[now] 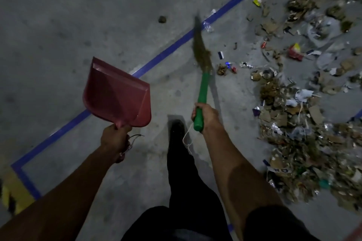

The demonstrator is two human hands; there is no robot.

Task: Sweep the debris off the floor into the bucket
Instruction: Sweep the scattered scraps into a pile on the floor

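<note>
Two tools held ready: dustpan (117,92) clamped in left hand (115,138), broom (201,76) gripped by right hand (205,115), aimed at debris (293,123) on right.

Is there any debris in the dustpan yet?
No, the red dustpan gripped by the left hand shows a bare inside, while the debris lies on the floor.

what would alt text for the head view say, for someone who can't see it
Seen from above, a person's right hand grips a green-handled broom and the left hand holds an empty red dustpan above a grey concrete floor. Debris lies scattered on the right, beyond a blue floor line.
</note>
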